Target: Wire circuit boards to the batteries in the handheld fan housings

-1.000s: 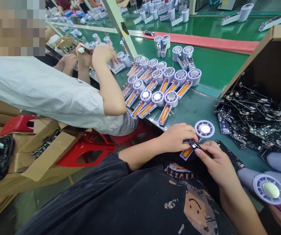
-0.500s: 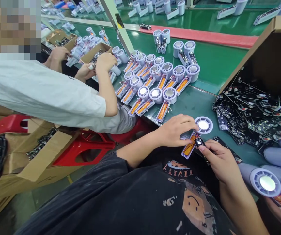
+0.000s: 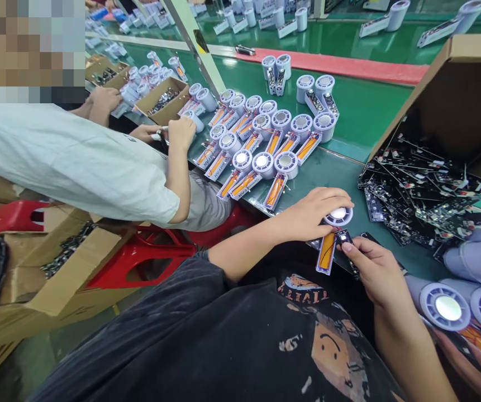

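My left hand (image 3: 322, 211) is closed around the round head of a lavender plastic housing (image 3: 326, 257), fingers over its slotted rim and silver disc. Its open handle points toward me, showing an orange part and thin wires. Pinched between thumb and fingers of my right hand (image 3: 374, 265) is a narrow black circuit board (image 3: 343, 237), held close beside the handle's top end. Part of the board is hidden by the fingers. Another dark board lies on the bench behind my right hand.
Rows of similar housings (image 3: 262, 162) stand left on the green bench. At right, a cardboard box (image 3: 475, 53) spills black boards (image 3: 428, 195); more housings (image 3: 445, 306) lie near my right forearm, with another hand below them. A co-worker's sleeve (image 3: 76, 162) is at left, beside red stools (image 3: 148, 262).
My left hand has moved from the head's near side up over it, and the handle has turned to point more straight toward me. The circuit board stays in my right hand.
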{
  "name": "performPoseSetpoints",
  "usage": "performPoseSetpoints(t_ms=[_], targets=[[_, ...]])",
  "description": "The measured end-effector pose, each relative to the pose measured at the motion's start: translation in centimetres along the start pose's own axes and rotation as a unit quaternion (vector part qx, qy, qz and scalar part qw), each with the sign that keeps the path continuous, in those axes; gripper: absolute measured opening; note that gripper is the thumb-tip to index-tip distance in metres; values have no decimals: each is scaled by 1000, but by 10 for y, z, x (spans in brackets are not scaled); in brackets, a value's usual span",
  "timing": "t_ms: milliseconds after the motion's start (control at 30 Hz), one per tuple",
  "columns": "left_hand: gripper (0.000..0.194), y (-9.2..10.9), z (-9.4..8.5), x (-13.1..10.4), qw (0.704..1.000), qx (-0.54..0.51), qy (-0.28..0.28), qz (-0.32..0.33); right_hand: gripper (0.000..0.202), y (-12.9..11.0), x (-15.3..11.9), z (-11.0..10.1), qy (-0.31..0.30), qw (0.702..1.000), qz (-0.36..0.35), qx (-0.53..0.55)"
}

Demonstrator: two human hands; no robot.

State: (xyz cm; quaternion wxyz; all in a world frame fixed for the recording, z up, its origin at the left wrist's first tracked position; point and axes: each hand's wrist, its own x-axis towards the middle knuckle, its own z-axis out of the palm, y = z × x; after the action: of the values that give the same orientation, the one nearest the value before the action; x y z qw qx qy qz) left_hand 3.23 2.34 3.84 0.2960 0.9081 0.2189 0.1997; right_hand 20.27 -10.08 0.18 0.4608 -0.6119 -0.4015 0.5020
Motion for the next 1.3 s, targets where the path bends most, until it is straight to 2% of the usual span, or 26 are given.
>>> performPoseSetpoints(t_ms=[133,200,267,333,433,533,667,867,967,1067,1167,1300], targets=[[42,6,14,-10,991,42,93,-86,42,2,2,6,21,999,-4,26],[45,10,19,-18,984,77,117,-110,44,2,3,9,48,998,-21,37],[49,12,19,-25,984,115,98,-90,43,1,3,9,69,996,-40,32],[48,12,15,-30,987,150,50,-38,37,-1,2,9,74,996,-52,10],[48,9,0,-28,983,181,-19,27,34,-6,-3,8,78,994,-69,-15],[51,7,-15,-19,974,212,-67,50,33,-11,-10,7,62,994,-86,-24],[43,5,-21,-9,964,252,-71,54,36,-19,-11,3,24,992,-75,-98],[19,-11,-11,-2,969,167,-77,164,45,-29,6,-9,-29,988,-35,-144],[11,-14,-10,0,975,151,-58,155,40,-31,9,-15,-34,977,-58,-204],[10,-11,-10,-4,974,152,-40,162,35,-29,5,-17,-7,958,-113,-264],[14,-6,-12,-9,976,138,-50,162,31,-27,1,-17,19,947,-137,-289],[12,5,-13,-5,984,137,-81,84,30,-26,-1,-16,42,949,-128,-286]])
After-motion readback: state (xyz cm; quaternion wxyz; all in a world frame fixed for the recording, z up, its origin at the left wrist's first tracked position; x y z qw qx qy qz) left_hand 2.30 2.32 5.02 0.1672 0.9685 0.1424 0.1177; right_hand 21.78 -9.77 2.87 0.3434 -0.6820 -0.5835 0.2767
